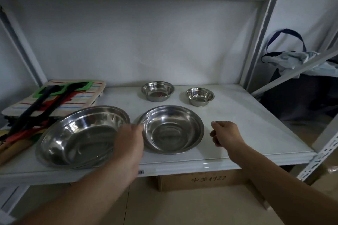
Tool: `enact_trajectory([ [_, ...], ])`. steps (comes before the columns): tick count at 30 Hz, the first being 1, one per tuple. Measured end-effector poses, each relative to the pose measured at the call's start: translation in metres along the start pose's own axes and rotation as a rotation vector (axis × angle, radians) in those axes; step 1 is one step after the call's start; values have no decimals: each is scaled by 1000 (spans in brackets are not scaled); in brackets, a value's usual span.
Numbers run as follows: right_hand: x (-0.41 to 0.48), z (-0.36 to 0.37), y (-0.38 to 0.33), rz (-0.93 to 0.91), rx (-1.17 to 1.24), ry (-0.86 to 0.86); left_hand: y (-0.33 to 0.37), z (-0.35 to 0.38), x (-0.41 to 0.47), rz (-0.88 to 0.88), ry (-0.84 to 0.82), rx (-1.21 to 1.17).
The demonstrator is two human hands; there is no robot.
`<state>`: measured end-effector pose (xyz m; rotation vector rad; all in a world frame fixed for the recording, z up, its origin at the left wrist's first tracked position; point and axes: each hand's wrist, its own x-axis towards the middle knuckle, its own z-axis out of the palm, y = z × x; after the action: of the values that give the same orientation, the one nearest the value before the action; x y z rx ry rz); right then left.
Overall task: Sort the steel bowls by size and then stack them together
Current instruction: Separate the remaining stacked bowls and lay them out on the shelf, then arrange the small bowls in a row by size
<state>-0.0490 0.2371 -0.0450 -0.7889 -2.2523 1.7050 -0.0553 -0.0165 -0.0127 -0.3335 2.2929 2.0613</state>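
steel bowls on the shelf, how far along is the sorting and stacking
Done: nothing is stacked yet; all four bowls sit apart on the shelf. In hand: the left hand is at the rim of the second-largest bowl, beside the largest bowl; the right hand hovers empty just right of it. Left: nesting that bowl, then the medium bowl and the smallest bowl, into the largest.

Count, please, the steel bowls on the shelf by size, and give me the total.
Largest steel bowl: 1
Second-largest steel bowl: 1
Small steel bowl, back middle: 1
Smallest steel bowl, back right: 1
Total: 4 steel bowls, all standing apart on the white shelf, none stacked yet.
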Motion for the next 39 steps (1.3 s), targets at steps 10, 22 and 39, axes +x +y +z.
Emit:
enact_trajectory([
  [10,114,14,-23,141,274,72,38,79,224,-90,-48,178],
  [22,188,36,-10,210,327,99,11,101,290,-191,-157,149],
  [39,52,-131,-1,131,463,256,61,179,43,-89,-300,-51],
])
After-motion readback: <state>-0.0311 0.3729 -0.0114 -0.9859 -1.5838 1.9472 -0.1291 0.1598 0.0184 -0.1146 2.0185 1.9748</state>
